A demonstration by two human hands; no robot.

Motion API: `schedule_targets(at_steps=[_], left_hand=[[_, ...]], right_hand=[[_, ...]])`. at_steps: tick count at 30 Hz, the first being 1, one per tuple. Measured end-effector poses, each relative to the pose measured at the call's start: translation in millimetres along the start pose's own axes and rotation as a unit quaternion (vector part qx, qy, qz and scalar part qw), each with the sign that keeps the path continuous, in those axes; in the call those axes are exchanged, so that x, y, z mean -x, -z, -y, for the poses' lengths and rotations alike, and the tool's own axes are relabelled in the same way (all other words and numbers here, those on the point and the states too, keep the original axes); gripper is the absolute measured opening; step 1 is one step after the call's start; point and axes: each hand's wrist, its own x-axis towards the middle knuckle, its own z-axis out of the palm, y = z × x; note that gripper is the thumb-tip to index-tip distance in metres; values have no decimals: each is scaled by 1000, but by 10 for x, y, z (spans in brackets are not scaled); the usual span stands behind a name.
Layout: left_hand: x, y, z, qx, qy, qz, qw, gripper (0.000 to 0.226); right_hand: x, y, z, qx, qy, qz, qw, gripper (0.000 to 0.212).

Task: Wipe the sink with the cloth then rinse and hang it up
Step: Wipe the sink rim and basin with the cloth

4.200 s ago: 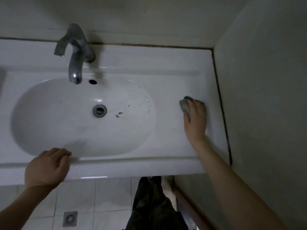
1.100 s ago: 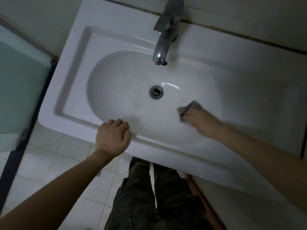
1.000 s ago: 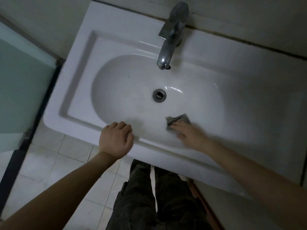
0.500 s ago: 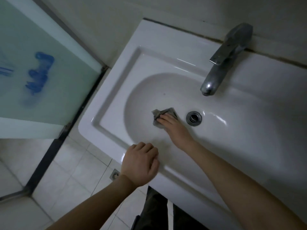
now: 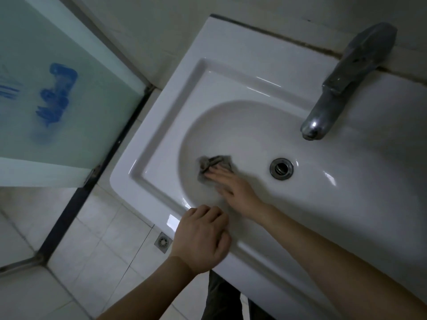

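One cloth [image 5: 215,163] under right hand [image 5: 235,192], in sink [image 5: 157,125]

The cloth [image 5: 213,163] lies in the left end of the sink [image 5: 159,135] bowl under the fingers [image 5: 216,175] of my right hand [image 5: 238,192], with the drain [image 5: 281,168] to its right at the bowl's middle and the faucet [image 5: 342,88] on the back edge behind that. My left hand [image 5: 201,239] rests on the front edge, just before my right. A floor drain [image 5: 163,241] lies below the front edge, and a glass panel [image 5: 57,107] stands beyond the left edge.
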Motion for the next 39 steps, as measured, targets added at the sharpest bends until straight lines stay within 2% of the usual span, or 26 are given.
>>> schedule_targets(at_steps=[6,8,10,12,14,17,21,24,26,29,32,34,37,39], left_hand=[[-8,54,-22,-26,-7,17,999,26],[-2,51,-25,-24,-5,21,999,29],[4,55,-35,-22,-3,20,1000,30],[5,54,-36,-22,-6,16,1000,31],[15,37,-25,-24,-11,8,1000,31],[10,5,1,-26,-19,-1,999,31],[17,-22,21,-30,-30,-15,999,31],[26,-6,12,-33,-25,-8,999,34],[33,1,0,-31,-24,-11,999,36],[45,27,-14,-34,-24,-16,999,39],[61,26,-26,-34,-22,-9,999,43],[66,40,-10,-33,-23,7,999,45],[36,88,18,-25,-21,32,999,44],[9,108,62,-41,-34,79,995,37]], right_hand=[[1446,450,24,-9,-100,97,990,48],[1926,894,0,36,-96,119,988,43],[2190,1359,-10,119,-93,137,979,30],[2129,1754,-188,207,-49,131,968,40],[1833,1975,-493,294,-47,86,951,31],[1386,1874,-691,358,-49,43,931,45],[1567,1411,-591,263,-61,2,963,47],[1937,1059,-314,155,-119,6,981,45],[2005,874,-142,104,-178,-2,979,41],[1964,647,130,29,-260,-11,965,41],[1916,522,409,-62,-294,-12,954,41],[1888,499,571,-111,-316,-41,941,43],[1845,512,757,-201,-367,-99,903,36],[1812,479,838,-282,-378,-148,869,38]])
